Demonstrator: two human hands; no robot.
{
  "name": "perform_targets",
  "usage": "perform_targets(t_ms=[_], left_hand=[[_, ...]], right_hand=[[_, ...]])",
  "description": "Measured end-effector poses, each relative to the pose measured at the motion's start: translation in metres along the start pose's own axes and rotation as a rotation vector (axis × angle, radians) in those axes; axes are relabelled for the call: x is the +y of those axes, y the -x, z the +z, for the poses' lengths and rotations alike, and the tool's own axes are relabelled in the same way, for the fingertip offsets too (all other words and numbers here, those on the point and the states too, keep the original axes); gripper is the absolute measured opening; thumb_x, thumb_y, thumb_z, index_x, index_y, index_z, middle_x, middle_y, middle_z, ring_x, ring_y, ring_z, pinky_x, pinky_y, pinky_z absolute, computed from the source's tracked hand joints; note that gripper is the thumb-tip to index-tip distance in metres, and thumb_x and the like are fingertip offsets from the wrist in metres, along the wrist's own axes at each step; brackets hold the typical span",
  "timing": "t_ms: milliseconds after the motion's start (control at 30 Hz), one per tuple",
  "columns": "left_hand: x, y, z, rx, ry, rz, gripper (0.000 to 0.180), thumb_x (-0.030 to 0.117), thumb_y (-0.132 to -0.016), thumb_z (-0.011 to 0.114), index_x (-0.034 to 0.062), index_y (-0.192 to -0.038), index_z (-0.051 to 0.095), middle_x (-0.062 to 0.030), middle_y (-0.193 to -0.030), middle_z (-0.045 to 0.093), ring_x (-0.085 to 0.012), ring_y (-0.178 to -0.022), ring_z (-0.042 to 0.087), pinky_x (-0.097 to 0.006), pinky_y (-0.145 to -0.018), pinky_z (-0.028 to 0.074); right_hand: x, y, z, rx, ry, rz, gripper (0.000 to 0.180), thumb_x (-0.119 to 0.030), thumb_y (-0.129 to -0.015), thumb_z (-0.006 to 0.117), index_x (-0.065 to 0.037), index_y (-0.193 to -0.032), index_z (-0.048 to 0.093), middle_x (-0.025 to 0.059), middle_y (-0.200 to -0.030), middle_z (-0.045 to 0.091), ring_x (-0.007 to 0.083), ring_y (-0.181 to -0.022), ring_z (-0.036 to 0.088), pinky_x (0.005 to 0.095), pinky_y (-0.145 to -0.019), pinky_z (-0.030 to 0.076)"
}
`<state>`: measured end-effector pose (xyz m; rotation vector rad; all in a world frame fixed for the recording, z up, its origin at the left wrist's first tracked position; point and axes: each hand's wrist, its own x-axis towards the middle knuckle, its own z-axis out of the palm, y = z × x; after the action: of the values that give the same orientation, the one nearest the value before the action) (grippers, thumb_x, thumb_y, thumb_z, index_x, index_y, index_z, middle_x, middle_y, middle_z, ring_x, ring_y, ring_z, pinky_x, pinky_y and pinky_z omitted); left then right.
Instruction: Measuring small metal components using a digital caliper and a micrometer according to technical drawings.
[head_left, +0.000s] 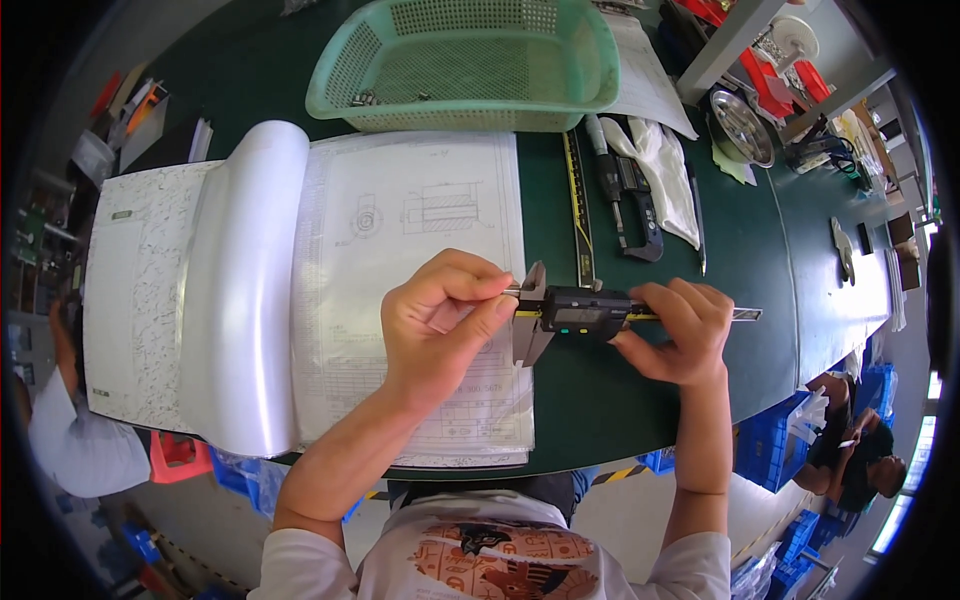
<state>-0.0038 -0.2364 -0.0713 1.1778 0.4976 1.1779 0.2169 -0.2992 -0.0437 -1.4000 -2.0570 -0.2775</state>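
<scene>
1 digi caliper (pixel 585 314), person's side of 1 basket (pixel 460 118): L fingers (pixel 462 282) pinch 1 sm. metal pc (pixel 512 291) by caliper's jaws, R fingers (pixel 685 300) closed on its body. 1 micrometer (pixel 640 215) nr basket.

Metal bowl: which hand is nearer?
Right: the right hand, on the caliper, is below the metal bowl in view; the left hand is farther left, over the drawing.
</scene>
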Motion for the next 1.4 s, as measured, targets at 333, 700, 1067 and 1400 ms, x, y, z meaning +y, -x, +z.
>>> perform_targets(t_ms=[333,700,1067,1400], left_hand=[[0.0033,-0.0010,-0.0008,0.103,-0.009,-0.031,0.013,-0.009,-0.073,0.057,-0.0026,-0.085,0.058,-0.0079,-0.086,0.055,-0.0099,-0.075,0.052,-0.020,-0.066,0.043],[0.0056,-0.0015,0.0003,0.100,0.057,-0.058,0.014,-0.009,-0.074,0.056,-0.0027,-0.087,0.058,-0.0074,-0.085,0.055,-0.0099,-0.075,0.052,-0.020,-0.066,0.044],[0.0005,0.0000,-0.0027,0.063,-0.021,0.011,0.015,-0.010,-0.073,0.057,-0.0026,-0.086,0.059,-0.0089,-0.087,0.055,-0.0109,-0.078,0.052,-0.021,-0.066,0.044],[0.0001,0.0030,-0.0015,0.031,-0.050,0.054,0.015,-0.011,-0.072,0.057,-0.0027,-0.084,0.059,-0.0105,-0.088,0.054,-0.0120,-0.077,0.054,-0.022,-0.068,0.045]], right_hand=[[-0.0019,-0.0003,-0.0004,-0.031,0.020,-0.019,0.030,-0.031,-0.059,0.067,-0.006,-0.073,0.056,0.0019,-0.052,0.042,0.0177,-0.039,0.042,0.0275,-0.037,0.032],[-0.0059,-0.0014,-0.0017,-0.019,-0.008,-0.020,0.031,-0.025,-0.057,0.065,-0.005,-0.080,0.057,0.0022,-0.054,0.044,0.0174,-0.039,0.041,0.0273,-0.038,0.033],[-0.0055,-0.0017,-0.0024,-0.046,0.027,-0.017,0.034,-0.032,-0.061,0.067,-0.006,-0.080,0.058,0.0018,-0.053,0.043,0.0172,-0.040,0.042,0.0274,-0.038,0.033],[-0.0060,-0.0013,-0.0004,0.001,0.018,-0.011,0.033,-0.036,-0.061,0.068,-0.007,-0.069,0.055,0.0010,-0.048,0.039,0.0171,-0.037,0.040,0.0273,-0.036,0.030]])
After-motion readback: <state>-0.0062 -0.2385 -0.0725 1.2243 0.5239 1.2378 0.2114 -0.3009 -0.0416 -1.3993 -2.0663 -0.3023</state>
